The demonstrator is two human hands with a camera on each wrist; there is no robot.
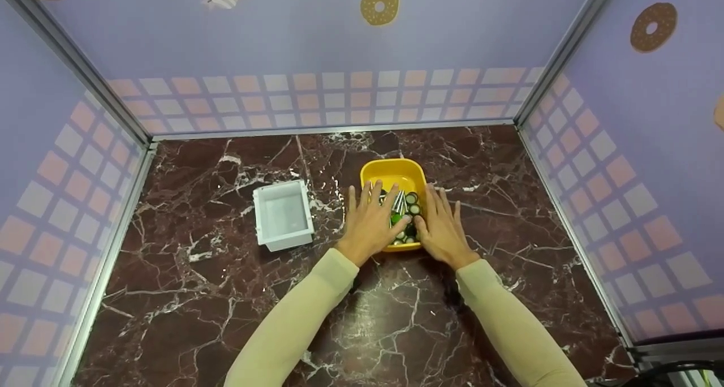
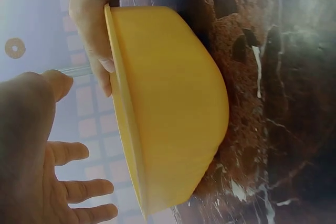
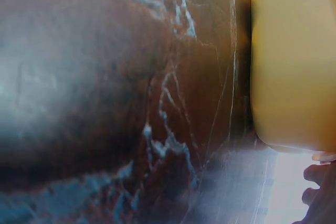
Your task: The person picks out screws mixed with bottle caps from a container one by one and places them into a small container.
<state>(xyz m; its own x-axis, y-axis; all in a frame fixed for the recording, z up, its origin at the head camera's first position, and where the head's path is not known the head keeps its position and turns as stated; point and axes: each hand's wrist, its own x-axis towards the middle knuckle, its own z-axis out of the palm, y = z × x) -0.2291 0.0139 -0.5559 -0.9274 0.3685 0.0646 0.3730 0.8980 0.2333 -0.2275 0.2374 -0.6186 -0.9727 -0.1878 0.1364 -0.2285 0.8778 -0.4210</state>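
Observation:
A yellow basin [image 1: 396,166] stands on the table in front of me, with small things [image 1: 401,203] heaped in its near half. Among these are silver pointed pieces, dark round pieces with pale tops and something green; their kind is too small to tell. My left hand [image 1: 367,226] is spread over the basin's left side, fingers apart and fairly straight, with nothing visible in it. Along the basin's right rim rests my right hand [image 1: 444,228], its fingers extended and its thumb over the inside. The left wrist view shows the basin's yellow side wall [image 2: 168,98].
To the left of the basin stands a white rectangular box [image 1: 289,242]. The tabletop [image 1: 198,296] is dark red marble-patterned. Purple panels [image 1: 317,47] with metal edges enclose the back and both sides. A black cable [image 1: 673,368] shows at the lower right corner.

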